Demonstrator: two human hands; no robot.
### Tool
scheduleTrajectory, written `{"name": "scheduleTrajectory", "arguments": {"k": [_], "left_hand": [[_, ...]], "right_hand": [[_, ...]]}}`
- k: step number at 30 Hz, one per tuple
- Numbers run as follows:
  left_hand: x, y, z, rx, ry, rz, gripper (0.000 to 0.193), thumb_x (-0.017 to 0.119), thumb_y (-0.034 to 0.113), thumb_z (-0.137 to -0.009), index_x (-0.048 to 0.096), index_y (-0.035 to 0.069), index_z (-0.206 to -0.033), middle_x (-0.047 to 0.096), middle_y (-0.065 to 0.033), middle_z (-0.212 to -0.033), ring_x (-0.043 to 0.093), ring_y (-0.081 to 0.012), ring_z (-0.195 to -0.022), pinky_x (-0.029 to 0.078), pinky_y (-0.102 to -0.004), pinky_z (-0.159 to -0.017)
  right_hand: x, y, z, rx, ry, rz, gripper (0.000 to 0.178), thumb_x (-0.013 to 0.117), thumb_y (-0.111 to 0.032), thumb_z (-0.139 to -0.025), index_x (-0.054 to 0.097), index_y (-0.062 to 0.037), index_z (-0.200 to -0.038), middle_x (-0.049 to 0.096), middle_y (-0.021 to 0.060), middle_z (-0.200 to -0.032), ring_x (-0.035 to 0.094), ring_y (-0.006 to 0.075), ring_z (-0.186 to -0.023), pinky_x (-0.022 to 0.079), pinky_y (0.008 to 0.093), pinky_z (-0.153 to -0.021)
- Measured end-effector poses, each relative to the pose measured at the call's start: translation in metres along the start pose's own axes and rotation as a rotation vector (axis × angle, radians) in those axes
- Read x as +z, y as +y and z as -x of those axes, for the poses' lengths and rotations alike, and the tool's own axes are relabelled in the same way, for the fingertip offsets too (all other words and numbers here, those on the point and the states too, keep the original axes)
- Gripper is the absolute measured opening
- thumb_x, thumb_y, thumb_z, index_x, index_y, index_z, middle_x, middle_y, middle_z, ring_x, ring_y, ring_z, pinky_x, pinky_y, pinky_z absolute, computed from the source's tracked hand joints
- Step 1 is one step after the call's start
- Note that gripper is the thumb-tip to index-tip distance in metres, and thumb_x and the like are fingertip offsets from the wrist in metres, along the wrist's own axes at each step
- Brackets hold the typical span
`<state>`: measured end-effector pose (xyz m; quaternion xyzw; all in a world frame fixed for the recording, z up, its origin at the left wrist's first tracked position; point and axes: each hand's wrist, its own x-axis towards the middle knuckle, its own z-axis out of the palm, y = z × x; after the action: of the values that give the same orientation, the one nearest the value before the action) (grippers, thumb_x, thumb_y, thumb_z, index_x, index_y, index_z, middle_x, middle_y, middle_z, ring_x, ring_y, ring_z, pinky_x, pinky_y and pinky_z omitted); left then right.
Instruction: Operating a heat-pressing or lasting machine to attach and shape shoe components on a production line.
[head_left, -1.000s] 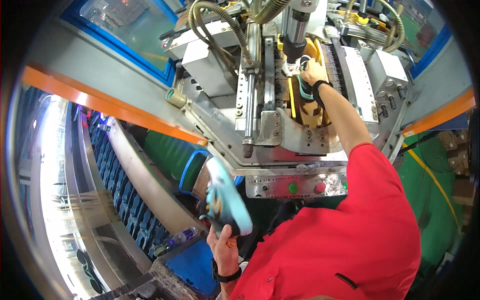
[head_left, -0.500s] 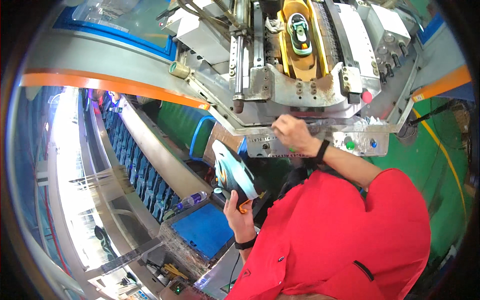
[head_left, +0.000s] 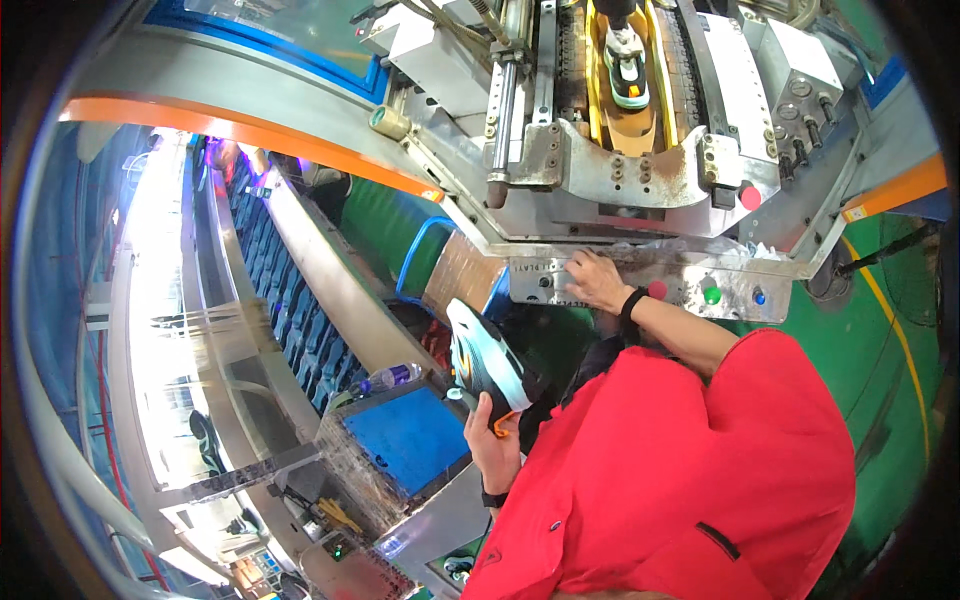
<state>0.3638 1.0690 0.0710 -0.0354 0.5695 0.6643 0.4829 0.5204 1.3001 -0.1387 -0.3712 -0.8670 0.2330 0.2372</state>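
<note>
My left hand [head_left: 492, 448] grips a sneaker [head_left: 484, 352] in light blue, white and black, with an orange loop by the heel; a grey-green knob-like end sticks out beside my fingers. My right hand [head_left: 597, 281], wearing a black wristband, rests at the metal control panel [head_left: 640, 290] below the machine. Its fingers are curled and the fingertips hidden, so what they press or hold cannot be made out. In the pressing machine [head_left: 560, 195], a second sneaker [head_left: 629, 82] sits between yellow side pads, with a light metal-looking part and a dark rod above it.
To the left stands a blue-topped table [head_left: 408, 440] with a plastic bottle [head_left: 390, 378] at its edge. Beyond runs a long conveyor [head_left: 300, 260]. A blue-framed cart [head_left: 455, 275] stands behind the held sneaker. Orange-edged machine frame [head_left: 250, 137] crosses the upper left.
The dark rod and light part have come down over the sneaker in the machine. My right hand has lowered onto the panel. The whole view has shifted slightly; my left hand still holds its sneaker.
</note>
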Motion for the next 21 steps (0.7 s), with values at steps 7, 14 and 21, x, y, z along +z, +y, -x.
{"name": "scheduleTrajectory", "arguments": {"k": [7,14,21], "left_hand": [[-0.005,-0.003,0.006,0.084,0.059,0.083,0.019,0.061,0.017,-0.094,0.062,-0.001,-0.099,0.066,-0.0111,-0.102,0.065,-0.0239,-0.095,0.053,-0.0443,-0.083],[0.001,-0.012,-0.002,0.047,0.020,0.089,0.023,0.061,0.017,-0.094,0.060,-0.003,-0.105,0.065,-0.0126,-0.106,0.064,-0.0259,-0.098,0.052,-0.0457,-0.086],[-0.001,-0.036,0.014,0.068,0.062,0.135,0.026,0.061,0.017,-0.094,0.059,-0.004,-0.109,0.064,-0.0133,-0.110,0.063,-0.0260,-0.100,0.052,-0.0455,-0.088]], "right_hand": [[-0.260,-0.049,-0.129,-0.083,0.920,-0.214,0.022,0.071,-0.018,-0.086,0.060,-0.0042,-0.098,0.059,0.0063,-0.080,0.062,0.0193,-0.081,0.049,0.0323,-0.069],[-0.456,0.001,-0.281,-0.113,1.307,0.014,0.074,0.081,-0.020,-0.064,0.047,0.0038,-0.126,0.060,0.0238,-0.112,0.059,0.0339,-0.104,0.049,0.0401,-0.089],[-0.450,0.014,-0.294,-0.205,1.274,-0.213,0.066,0.080,-0.022,-0.064,0.053,0.0046,-0.118,0.066,0.0223,-0.099,0.064,0.0326,-0.093,0.052,0.0409,-0.079]]}}
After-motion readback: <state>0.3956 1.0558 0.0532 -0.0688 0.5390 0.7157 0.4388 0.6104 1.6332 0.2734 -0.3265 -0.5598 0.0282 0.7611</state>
